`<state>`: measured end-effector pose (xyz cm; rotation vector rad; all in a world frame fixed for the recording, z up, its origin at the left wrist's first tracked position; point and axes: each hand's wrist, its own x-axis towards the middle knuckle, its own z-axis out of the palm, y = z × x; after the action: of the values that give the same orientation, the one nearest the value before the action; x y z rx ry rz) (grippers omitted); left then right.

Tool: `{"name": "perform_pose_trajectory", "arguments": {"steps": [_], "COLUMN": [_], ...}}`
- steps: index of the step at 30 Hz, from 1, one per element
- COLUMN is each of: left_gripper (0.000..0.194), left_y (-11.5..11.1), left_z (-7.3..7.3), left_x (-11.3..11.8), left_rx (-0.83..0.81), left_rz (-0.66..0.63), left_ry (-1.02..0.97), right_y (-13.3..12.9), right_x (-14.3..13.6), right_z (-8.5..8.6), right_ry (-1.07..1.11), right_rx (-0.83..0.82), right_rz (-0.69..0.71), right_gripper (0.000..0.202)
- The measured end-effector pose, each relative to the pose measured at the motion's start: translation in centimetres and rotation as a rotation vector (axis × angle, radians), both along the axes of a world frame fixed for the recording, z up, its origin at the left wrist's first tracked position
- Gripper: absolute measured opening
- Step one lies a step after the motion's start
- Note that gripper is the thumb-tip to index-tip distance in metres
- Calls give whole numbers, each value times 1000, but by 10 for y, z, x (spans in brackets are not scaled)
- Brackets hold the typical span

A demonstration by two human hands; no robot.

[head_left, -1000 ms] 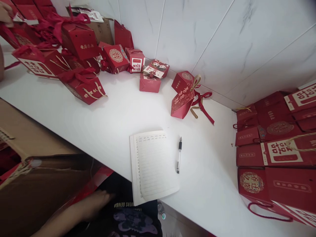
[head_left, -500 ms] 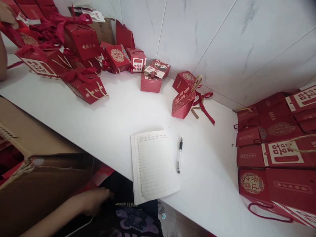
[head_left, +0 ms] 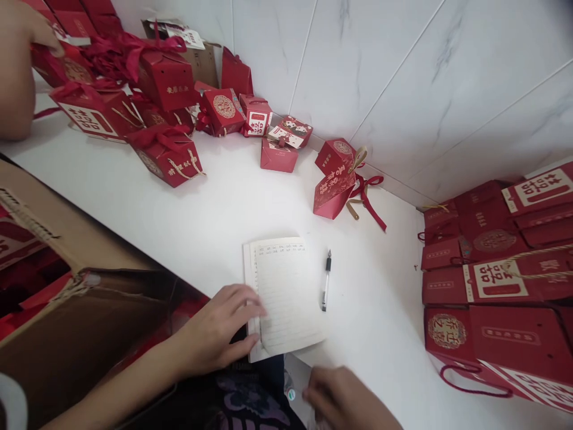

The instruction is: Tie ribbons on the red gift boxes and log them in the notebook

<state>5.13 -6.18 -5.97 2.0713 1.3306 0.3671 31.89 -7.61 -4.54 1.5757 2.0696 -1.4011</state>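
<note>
An open notebook [head_left: 290,298] with small handwriting at its top lies at the table's front edge. My left hand [head_left: 221,328] is at its left side, fingers apart and slightly bent, the fingertips over the page edge and holding nothing. Right of the notebook, a black-capped clear pen [head_left: 326,280] lies on the white table. My right hand [head_left: 338,394] is low in the view, below the pen, blurred by motion with its fingers curled; what it may hold cannot be made out.
Red gift boxes [head_left: 168,156] with ribbons stand along the back left, and more red boxes [head_left: 496,334] are stacked at the right. An open cardboard box [head_left: 111,310] is at lower left. Another person's hand [head_left: 40,30] touches boxes at upper left.
My left hand has risen from my lap to the notebook's left edge. My right hand has come into view at the bottom. The view has shifted slightly.
</note>
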Motion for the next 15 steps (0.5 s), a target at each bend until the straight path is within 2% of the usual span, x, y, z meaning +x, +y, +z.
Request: {"name": "perform_pose_trajectory", "arguments": {"steps": [2,4,6,7,9,11,15], "left_gripper": [48,66,72,73,74,75,73], "left_y": [2,4,6,6,8,10,28], "left_z": [-15,-26,-31,-32,-28,-22,3], "left_x": [5,8,9,8,5,1,3], "left_rx": [134,176,165,145,84,14,-67], "left_rz": [21,43,68,85,108,103,121], "left_ry": [98,177,195,182,120,29,-41], "right_y": [19,34,42,43,40,35,39], "right_x": [-12,-30,-50,-60,-77,-88,-87], "right_z": [0,-5,-17,-26,-44,-60,-75], "right_ry": [96,171,186,176,138,111,182], "right_rx": [174,526,856,954,1049,1113,1260], "right_rz": [-79,-179,-138,-66,88,181,211], "right_gripper": [33,33,36,42,50,52,46]}}
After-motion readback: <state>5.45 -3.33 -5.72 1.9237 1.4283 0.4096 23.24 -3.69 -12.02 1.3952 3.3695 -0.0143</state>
